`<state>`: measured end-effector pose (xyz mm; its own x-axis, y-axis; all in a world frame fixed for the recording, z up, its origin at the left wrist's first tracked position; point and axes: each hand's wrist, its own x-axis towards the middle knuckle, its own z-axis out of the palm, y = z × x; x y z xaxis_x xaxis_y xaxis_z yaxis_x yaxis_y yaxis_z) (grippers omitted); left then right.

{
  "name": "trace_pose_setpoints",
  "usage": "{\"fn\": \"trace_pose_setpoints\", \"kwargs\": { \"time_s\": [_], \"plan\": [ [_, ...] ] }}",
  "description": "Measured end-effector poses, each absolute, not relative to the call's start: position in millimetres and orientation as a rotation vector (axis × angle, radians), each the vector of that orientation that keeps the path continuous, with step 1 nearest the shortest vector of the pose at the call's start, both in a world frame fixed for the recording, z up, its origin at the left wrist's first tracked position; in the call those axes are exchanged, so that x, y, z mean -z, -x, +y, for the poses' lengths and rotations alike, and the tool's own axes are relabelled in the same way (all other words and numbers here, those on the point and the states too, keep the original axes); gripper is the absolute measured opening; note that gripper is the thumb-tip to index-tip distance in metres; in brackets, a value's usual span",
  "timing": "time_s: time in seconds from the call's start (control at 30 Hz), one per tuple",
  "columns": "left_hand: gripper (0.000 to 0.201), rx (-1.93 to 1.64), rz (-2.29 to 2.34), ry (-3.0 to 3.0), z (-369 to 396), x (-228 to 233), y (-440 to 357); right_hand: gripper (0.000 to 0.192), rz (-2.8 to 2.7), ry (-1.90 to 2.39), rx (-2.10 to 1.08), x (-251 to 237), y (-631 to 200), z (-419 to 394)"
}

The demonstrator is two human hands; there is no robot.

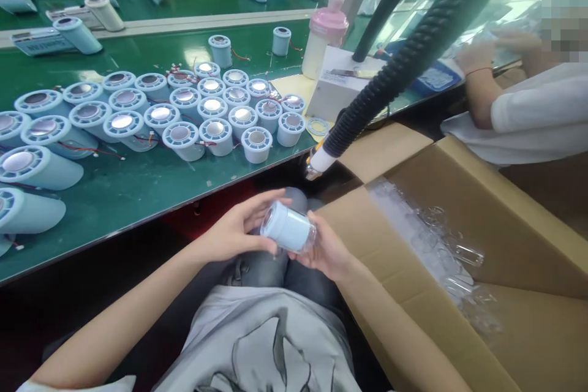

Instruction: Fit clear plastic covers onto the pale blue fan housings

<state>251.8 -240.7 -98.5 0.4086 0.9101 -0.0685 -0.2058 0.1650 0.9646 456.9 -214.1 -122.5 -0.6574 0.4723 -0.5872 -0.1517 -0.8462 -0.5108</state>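
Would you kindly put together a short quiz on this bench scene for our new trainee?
1. True or false: the left hand and the right hand hold one light-blue cylinder between them.

2. Multiple choice: what lies inside the open cardboard box?
a) rolls of yellow tape
b) clear plastic pieces
c) metal screws

3. Fill the gap: the rows of other cylinders are on a ____-coloured work surface.

Key:
1. True; both hands are at that cylinder, over the person's lap.
2. b; see-through pieces are heaped in it.
3. Green.
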Motion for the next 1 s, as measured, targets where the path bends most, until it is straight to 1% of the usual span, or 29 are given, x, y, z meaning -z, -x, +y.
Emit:
{"fn": "trace_pose_setpoints", "kwargs": {
  "time_s": [0.17, 0.33, 0.5, 0.57, 0.7, 0.8, 0.9, 1.0],
  "plan": [
    [0.087, -0.990, 0.797, -1.024, -180, 128, -269, 0.060, -0.532, 1.048, -2.298, 155, -452, -179],
    [0.080, -0.949, 0.803, -1.082, -156, 122, -273, 0.061, -0.528, 0.993, -2.280, 156, -451, -159],
    [0.081, -0.931, 0.862, -1.118, -163, 111, -263, 0.054, -0.554, 0.932, -2.340, 147, -448, -155],
    [0.079, -0.914, 0.877, -1.127, -166, 111, -260, 0.054, -0.575, 0.923, -2.375, 144, -447, -156],
    [0.071, -0.883, 0.854, -1.186, -173, 108, -256, 0.060, -0.601, 0.942, -2.422, 136, -449, -162],
    [0.065, -0.827, 0.843, -1.334, -185, 98, -254, 0.064, -0.615, 0.980, -2.462, 122, -456, -174],
    [0.066, -0.780, 0.855, -1.475, -205, 83, -255, 0.072, -0.647, 1.003, -2.591, 108, -466, -188],
    [0.067, -0.734, 0.884, -1.493, -225, 69, -258, 0.084, -0.756, 0.964, -2.747, 98, -475, -203]
  ]
}}
